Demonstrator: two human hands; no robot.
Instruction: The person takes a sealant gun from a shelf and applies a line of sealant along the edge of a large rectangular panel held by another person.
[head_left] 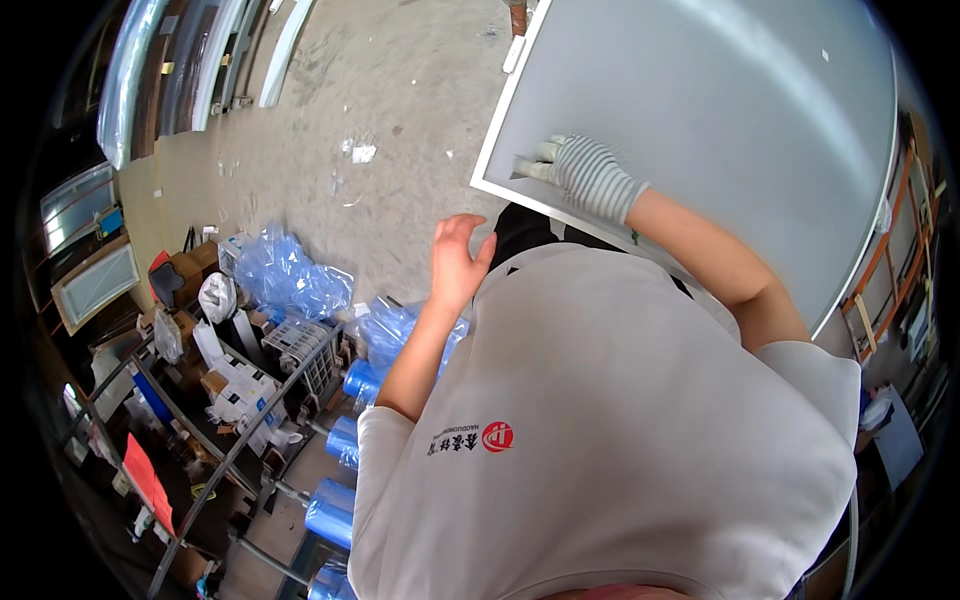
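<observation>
My right hand (592, 180), in a grey-and-white striped glove, is over the near left corner of a large grey panel (720, 150) with a white frame. Its fingers are closed on a small flat blade-like piece (520, 168), whose exact kind I cannot make out. The piece lies close to the panel's surface, just inside the frame. My left hand (460, 255) is bare and holds nothing. Its fingers are slightly bent and apart, beside my waist and a little way off the panel's corner.
Blue film rolls (333, 512) on metal bars stand at my lower left. Behind them are crumpled blue plastic film (290, 275), a white crate (298, 350) and a metal-railed rack of clutter. Long wrapped profiles (185, 70) are at far left. Scraps litter the concrete floor (390, 100).
</observation>
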